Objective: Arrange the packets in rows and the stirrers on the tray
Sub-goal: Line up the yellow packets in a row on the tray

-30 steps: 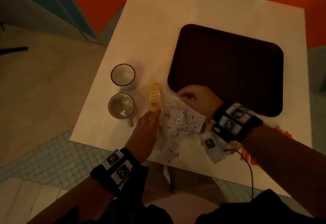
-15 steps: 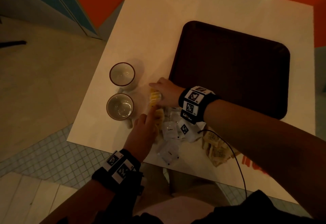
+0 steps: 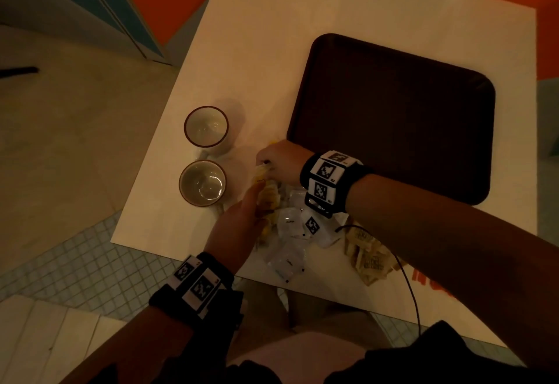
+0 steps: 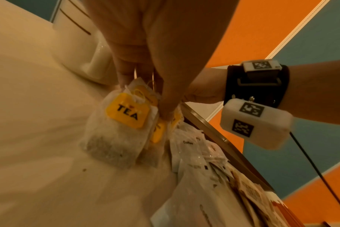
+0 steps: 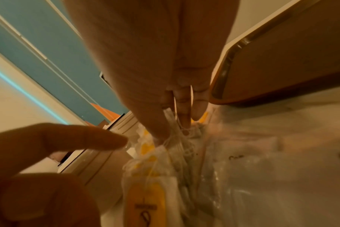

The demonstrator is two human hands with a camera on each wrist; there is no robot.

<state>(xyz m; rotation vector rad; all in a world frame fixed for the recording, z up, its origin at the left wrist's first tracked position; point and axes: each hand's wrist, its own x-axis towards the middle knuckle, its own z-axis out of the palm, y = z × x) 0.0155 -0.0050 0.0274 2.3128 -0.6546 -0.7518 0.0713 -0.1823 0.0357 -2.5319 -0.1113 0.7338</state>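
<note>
Since a second ago, the right hand (image 3: 282, 161) has crossed from the white sachets to the yellow-tagged tea bags, while the left hand (image 3: 239, 223) has stayed at that bundle.

Table (image 3: 272, 35): pale, square, carrying all items. Tray (image 3: 393, 117): dark, bare as far as the head view shows; nothing has been placed on it, so the arranging has yet to start. Two cups (image 3: 206, 126) stand left of the pile, apart from the tray.

White coffee sachets (image 3: 292, 226) lie in a loose heap near the table's front edge, with brown packets (image 3: 367, 255) just beside them under the right forearm; no rows are formed. Stirrers are not identifiable in any view.

Tea bags (image 4: 124, 122): bunched together just off the tray's near-left corner. The right hand pinches their strings and top edges between thumb and fingers. The left hand's fingertips grip the bundle's upper edge, though whether this is a firm pinch or a steadying press is unclear.
</note>
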